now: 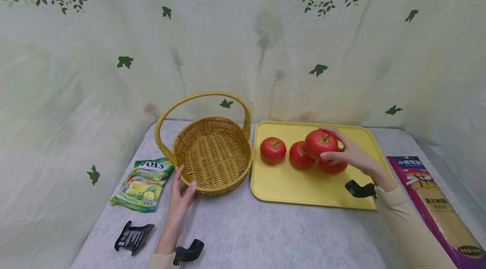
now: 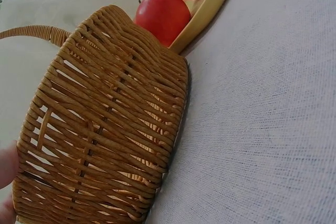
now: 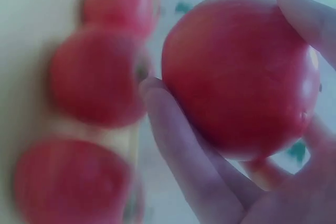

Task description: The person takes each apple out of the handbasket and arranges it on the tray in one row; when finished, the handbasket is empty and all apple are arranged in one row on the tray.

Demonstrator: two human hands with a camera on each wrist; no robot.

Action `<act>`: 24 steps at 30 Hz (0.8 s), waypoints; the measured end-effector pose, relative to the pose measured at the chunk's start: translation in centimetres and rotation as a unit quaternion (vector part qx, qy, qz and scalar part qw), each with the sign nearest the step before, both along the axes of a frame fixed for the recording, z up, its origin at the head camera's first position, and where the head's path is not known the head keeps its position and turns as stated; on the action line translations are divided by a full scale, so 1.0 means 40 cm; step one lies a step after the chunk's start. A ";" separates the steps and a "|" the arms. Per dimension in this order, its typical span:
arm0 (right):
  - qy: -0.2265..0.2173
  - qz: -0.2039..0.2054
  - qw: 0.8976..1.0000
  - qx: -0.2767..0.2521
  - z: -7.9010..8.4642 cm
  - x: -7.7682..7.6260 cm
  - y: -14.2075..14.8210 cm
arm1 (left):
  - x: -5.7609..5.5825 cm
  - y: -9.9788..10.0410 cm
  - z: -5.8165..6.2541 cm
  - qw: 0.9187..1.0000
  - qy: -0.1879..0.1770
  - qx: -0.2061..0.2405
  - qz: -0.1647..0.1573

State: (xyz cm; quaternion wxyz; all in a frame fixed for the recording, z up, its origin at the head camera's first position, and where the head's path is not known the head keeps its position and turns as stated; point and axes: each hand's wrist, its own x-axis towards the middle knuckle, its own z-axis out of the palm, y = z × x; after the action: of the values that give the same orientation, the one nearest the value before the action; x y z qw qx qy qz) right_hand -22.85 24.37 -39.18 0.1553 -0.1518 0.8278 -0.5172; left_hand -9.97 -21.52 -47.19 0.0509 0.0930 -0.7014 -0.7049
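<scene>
My right hand (image 1: 351,153) grips a red apple (image 1: 320,144) above the yellow tray (image 1: 296,188). In the right wrist view, thumb and fingers curve round this apple (image 3: 239,77). Three more red apples lie on the tray: one at the left (image 1: 273,150), one in the middle (image 1: 301,155), and one (image 1: 334,167) partly hidden below the held apple and hand. My left hand (image 1: 179,201) holds the near-left rim of a wicker basket (image 1: 216,157), which has nothing in it. In the left wrist view, only fingertips (image 2: 7,165) show beside the basket's woven wall (image 2: 100,124).
Left of the basket lies a green and yellow candy bag (image 1: 144,184), with a small black packet (image 1: 133,237) nearer me. A long purple-edged food packet (image 1: 436,205) lies right of the tray. Behind the grey table (image 1: 265,235) hangs a leaf-patterned curtain (image 1: 228,41).
</scene>
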 end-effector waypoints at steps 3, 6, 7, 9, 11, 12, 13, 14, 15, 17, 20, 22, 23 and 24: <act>0.012 -0.031 0.999 0.009 -0.006 0.020 0.068 | 0.000 0.000 0.000 1.000 0.000 0.001 0.002; 0.009 -0.056 0.998 0.017 -0.017 0.041 0.126 | 0.000 0.000 0.000 1.000 0.000 0.000 0.001; 0.007 -0.064 0.998 0.019 -0.021 0.047 0.144 | -0.001 0.000 0.000 1.000 0.000 0.001 0.001; 0.001 -0.079 0.996 0.028 -0.033 0.058 0.176 | -0.001 0.000 0.001 1.000 0.000 0.001 0.001; -0.005 -0.097 0.995 0.036 -0.044 0.068 0.203 | -0.001 0.000 0.001 1.000 0.000 0.003 0.002; -0.008 -0.107 0.993 0.042 -0.049 0.073 0.215 | -0.001 0.000 0.001 1.000 -0.001 0.003 0.003; -0.011 -0.115 0.992 0.046 -0.055 0.078 0.225 | -0.001 -0.001 0.002 1.000 -0.003 0.004 0.003; -0.013 -0.122 0.991 0.050 -0.060 0.082 0.233 | -0.002 -0.001 0.002 1.000 -0.004 0.004 0.004; -0.018 -0.129 0.990 0.051 -0.065 0.086 0.241 | -0.002 -0.001 0.003 1.000 -0.005 0.005 0.004; -0.022 -0.142 0.988 0.053 -0.074 0.094 0.253 | -0.003 -0.002 0.004 1.000 -0.007 0.006 0.002; -0.024 -0.151 0.987 0.054 -0.089 0.102 0.271 | -0.004 -0.002 0.004 1.000 -0.008 0.007 0.000; -0.026 -0.154 0.986 0.054 -0.100 0.106 0.282 | -0.004 -0.002 0.004 1.000 -0.008 0.004 0.000; -0.029 -0.155 0.986 0.055 -0.105 0.108 0.287 | -0.004 -0.002 0.004 1.000 -0.008 0.003 0.000; -0.033 -0.155 0.986 0.056 -0.110 0.109 0.291 | -0.004 -0.001 0.004 1.000 -0.007 0.003 0.000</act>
State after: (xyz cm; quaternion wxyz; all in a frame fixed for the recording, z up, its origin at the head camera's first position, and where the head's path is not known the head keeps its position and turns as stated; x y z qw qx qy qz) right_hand -18.48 35.99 -43.60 0.1088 0.0045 0.8636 -0.4923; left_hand -10.14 -21.55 -47.03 0.0453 0.0979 -0.6998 -0.7062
